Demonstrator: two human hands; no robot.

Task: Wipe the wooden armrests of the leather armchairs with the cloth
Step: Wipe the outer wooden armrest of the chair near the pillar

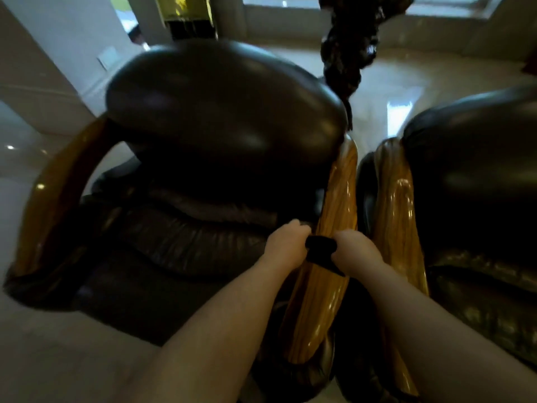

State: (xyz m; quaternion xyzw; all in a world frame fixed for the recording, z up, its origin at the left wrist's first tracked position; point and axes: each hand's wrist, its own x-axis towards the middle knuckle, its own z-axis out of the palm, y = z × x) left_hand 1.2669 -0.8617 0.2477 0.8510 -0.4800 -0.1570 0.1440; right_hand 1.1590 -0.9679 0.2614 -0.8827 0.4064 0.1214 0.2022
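Note:
A dark cloth [406,251] is stretched across the glossy wooden armrest [340,196] on the right side of the left leather armchair [226,120]. My left hand [286,242] grips the cloth's left end and my right hand [356,251] grips its right end, one on each side of the armrest. A second wooden armrest [398,210] of the right leather armchair [476,175] runs alongside, just to the right. The left chair's far armrest [58,187] curves at the left.
A dark carved wooden piece [348,45] stands behind the gap between the chairs. Shiny pale floor tiles [406,82] surround the chairs. A white wall [64,39] and a doorway are at the back left, windows at the back.

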